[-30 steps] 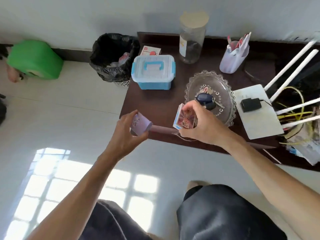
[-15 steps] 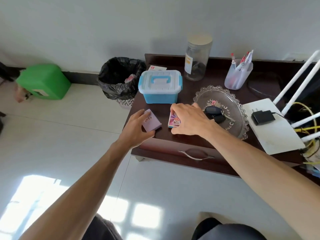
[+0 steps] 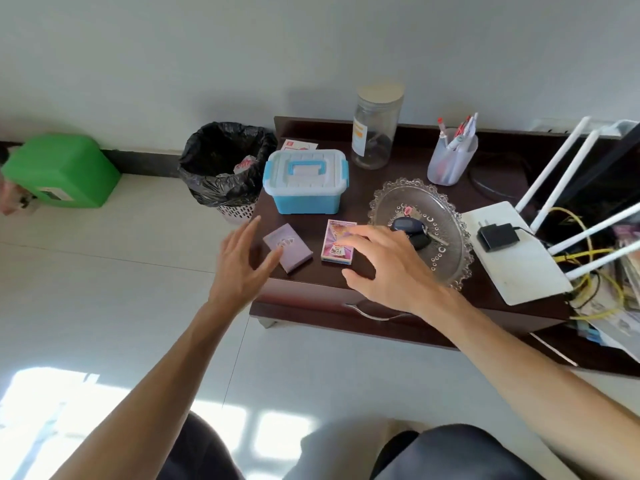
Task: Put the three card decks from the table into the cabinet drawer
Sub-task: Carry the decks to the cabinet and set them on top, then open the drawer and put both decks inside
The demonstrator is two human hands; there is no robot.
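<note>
A lilac card deck (image 3: 288, 247) lies flat near the front left corner of the dark wooden cabinet top (image 3: 346, 275). A pink card deck (image 3: 336, 241) lies flat just right of it. A third, red-and-white deck (image 3: 299, 145) peeks out behind the blue box. My left hand (image 3: 242, 264) hovers open just left of the lilac deck, fingertips at its edge. My right hand (image 3: 384, 264) is spread open above the cabinet's front edge, fingers reaching over the pink deck's right side. The drawer with its metal handle (image 3: 374, 314) is closed below, partly hidden by my right wrist.
A blue lidded storage box (image 3: 305, 181), a glass jar (image 3: 375, 131), a pen cup (image 3: 450, 157), a glass dish (image 3: 446, 244) holding keys and a white router (image 3: 512, 251) with a charger crowd the top. A black-lined bin (image 3: 225, 168) and green container (image 3: 62, 169) stand on the floor at left.
Both hands set their decks flat on the cabinet top and let go. The fingers have opened and the hands have lifted slightly back.
</note>
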